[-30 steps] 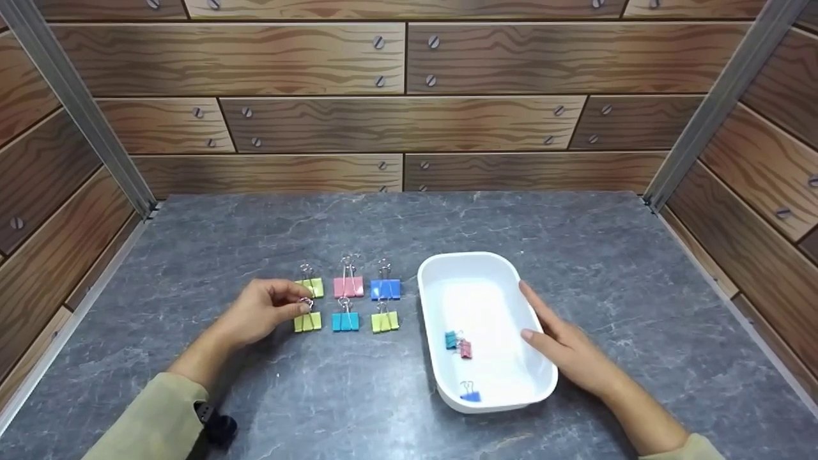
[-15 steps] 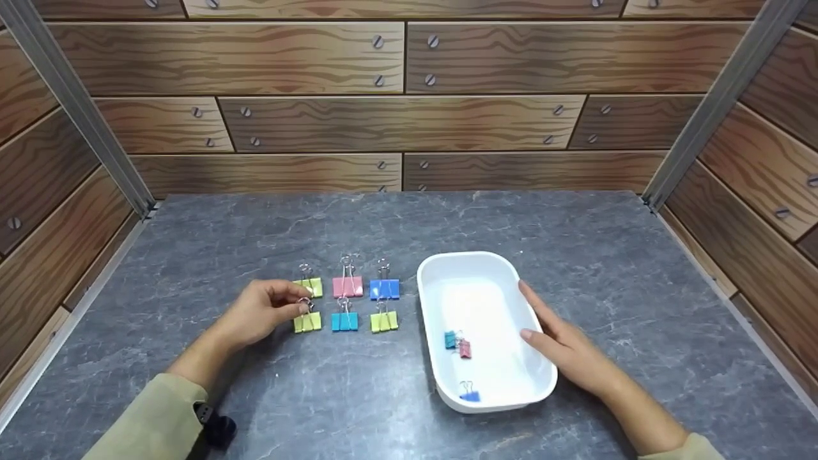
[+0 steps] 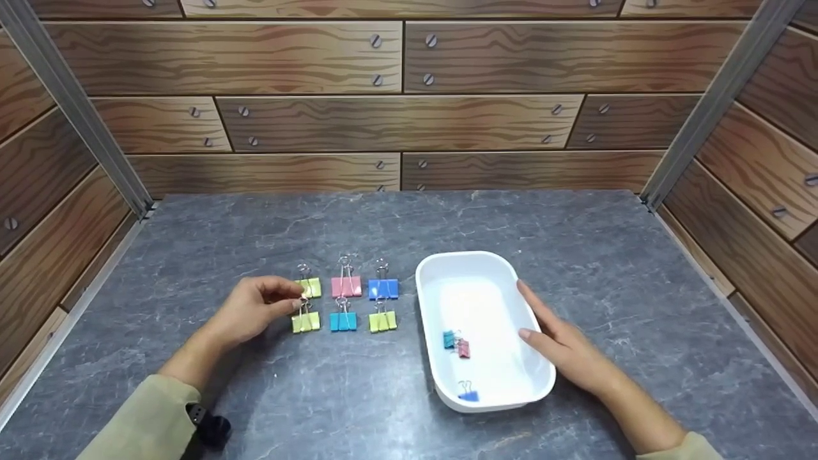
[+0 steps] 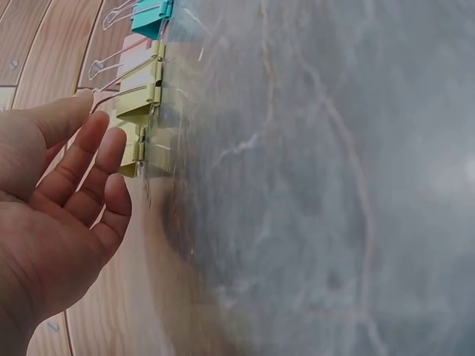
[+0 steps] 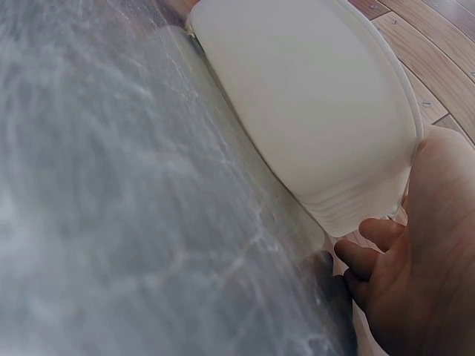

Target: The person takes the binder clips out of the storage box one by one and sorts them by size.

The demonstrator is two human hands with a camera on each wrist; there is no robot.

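Observation:
Two rows of binder clips lie left of the tray, wire handles pointing away. My left hand [image 3: 252, 310] is beside the near-row yellow-green binder clip [image 3: 306, 322], thumb and index fingertips right at its wire handles and slightly apart. In the left wrist view the thumb [image 4: 70, 111] is up against the handle ends, and the other fingers are loosely bent. A white plastic tray [image 3: 427, 332] stands on the right. My right hand [image 3: 562, 342] grips its right side, thumb over the rim and fingers along the outer wall.
A pink clip [image 3: 346, 287] and a blue clip [image 3: 383, 289] are in the far row. Near them lie a teal clip [image 3: 343, 321] and another yellow-green clip [image 3: 383, 321]. Inside the tray are small teal [image 3: 448, 339], pink [image 3: 464, 349] and blue [image 3: 469, 396] clips. Wood-patterned walls surround the table.
The left hand's fingertips have drawn slightly left from the near yellow-green clip's handles, and the clip stays in place. My right hand and the tray have not moved.

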